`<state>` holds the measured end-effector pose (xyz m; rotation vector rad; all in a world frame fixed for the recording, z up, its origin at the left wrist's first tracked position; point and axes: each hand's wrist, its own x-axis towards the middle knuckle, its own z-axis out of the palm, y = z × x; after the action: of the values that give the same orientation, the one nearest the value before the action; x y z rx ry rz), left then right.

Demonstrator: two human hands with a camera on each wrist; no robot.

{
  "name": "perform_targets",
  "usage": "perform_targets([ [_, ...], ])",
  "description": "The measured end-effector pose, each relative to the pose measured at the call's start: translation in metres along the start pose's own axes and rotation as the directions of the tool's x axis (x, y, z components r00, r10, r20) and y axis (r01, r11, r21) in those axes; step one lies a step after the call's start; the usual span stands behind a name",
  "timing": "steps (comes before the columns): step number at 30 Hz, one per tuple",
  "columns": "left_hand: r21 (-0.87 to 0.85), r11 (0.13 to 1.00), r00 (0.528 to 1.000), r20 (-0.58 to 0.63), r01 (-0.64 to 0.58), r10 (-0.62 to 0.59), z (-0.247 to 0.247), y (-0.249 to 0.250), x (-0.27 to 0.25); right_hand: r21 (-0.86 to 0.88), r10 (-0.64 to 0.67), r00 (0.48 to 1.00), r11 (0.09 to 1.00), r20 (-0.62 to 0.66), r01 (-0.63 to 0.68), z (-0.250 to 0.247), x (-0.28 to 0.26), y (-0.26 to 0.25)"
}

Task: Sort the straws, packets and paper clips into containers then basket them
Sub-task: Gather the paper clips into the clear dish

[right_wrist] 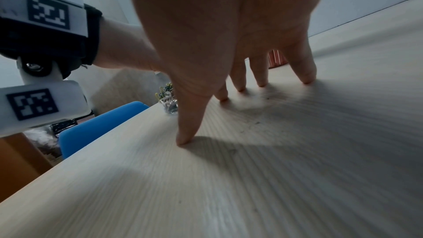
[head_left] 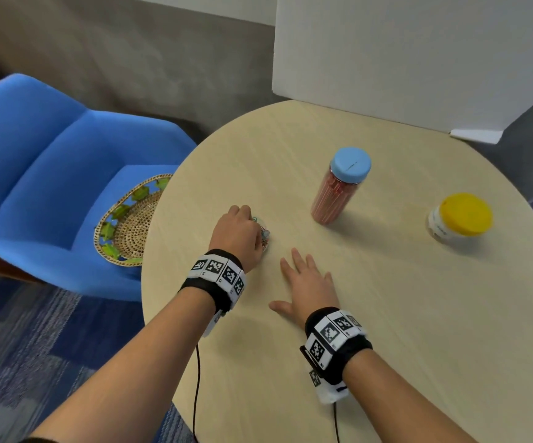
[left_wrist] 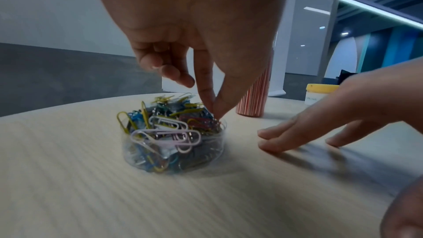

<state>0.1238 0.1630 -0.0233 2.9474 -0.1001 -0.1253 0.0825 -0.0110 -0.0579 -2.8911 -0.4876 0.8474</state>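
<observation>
A clear round tub point(left_wrist: 174, 147) heaped with coloured paper clips stands on the table near its left edge. My left hand point(left_wrist: 215, 113) hovers over it, thumb and index finger pinched together on a paper clip at the tub's right rim, the other fingers curled. From the head view my left hand point(head_left: 242, 231) covers most of the tub point(head_left: 265, 233). My right hand point(head_left: 306, 279) lies flat on the table just right of the tub, fingers spread and holding nothing; its fingertips point(right_wrist: 260, 82) press on the wood. A jar of red striped straws point(head_left: 335, 193) has a blue lid. A yellow-lidded jar point(head_left: 460, 219) stands further right.
The round wooden table point(head_left: 386, 314) carries only the three containers. A woven basket point(head_left: 131, 222) with green trim sits on the seat of a blue chair point(head_left: 51, 174) just off the table's left edge. A white board point(head_left: 418, 59) stands behind the table.
</observation>
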Motion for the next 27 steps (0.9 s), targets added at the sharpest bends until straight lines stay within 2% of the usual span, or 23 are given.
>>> perform_targets([
  [3, -0.011, 1.000, 0.999, -0.038, -0.005, 0.005, 0.004, 0.000, -0.001, -0.012, -0.004, 1.000, 1.000, 0.007, 0.004, -0.001, 0.000, 0.000],
  [7, -0.131, 0.991, 0.989, -0.146, 0.015, -0.034, 0.006, -0.006, -0.005, -0.029, -0.003, 1.000, 1.000, 0.012, 0.003, -0.002, 0.000, 0.000],
  [9, -0.227, 0.973, 0.974, -0.205, 0.051, -0.099, 0.003, -0.015, -0.007, -0.034, -0.005, 1.000, 0.999, 0.015, 0.006, -0.004, -0.001, 0.000],
  [11, -0.327, 0.937, 0.945, -0.249, 0.125, -0.213, -0.001, -0.029, -0.009, -0.025, 0.005, 1.000, 1.000, 0.031, -0.004, -0.005, -0.002, -0.002],
  [15, -0.472, 0.822, 0.831, -0.278, 0.318, -0.481, -0.005, -0.084, -0.023, -0.039, 0.036, 0.997, 0.999, 0.064, -0.034, -0.006, -0.014, -0.027],
  [18, -0.546, 0.706, 0.718, -0.247, 0.451, -0.650, -0.001, -0.133, -0.040, -0.067, -0.169, 0.985, 0.983, 0.029, 0.171, -0.006, -0.022, -0.063],
  [22, -0.605, 0.544, 0.581, -0.160, 0.581, -0.798, 0.011, -0.199, -0.064, 0.013, -0.443, 0.894, 0.896, 0.065, 0.443, -0.006, -0.010, -0.109],
  [24, -0.621, 0.466, 0.525, -0.101, 0.630, -0.845, 0.022, -0.236, -0.074, -0.013, -0.509, 0.855, 0.859, 0.097, 0.512, -0.010, 0.002, -0.125],
  [27, -0.626, 0.344, 0.457, 0.023, 0.700, -0.889, 0.047, -0.288, -0.079, -0.040, -0.526, 0.834, 0.841, 0.164, 0.539, -0.015, 0.022, -0.130],
])
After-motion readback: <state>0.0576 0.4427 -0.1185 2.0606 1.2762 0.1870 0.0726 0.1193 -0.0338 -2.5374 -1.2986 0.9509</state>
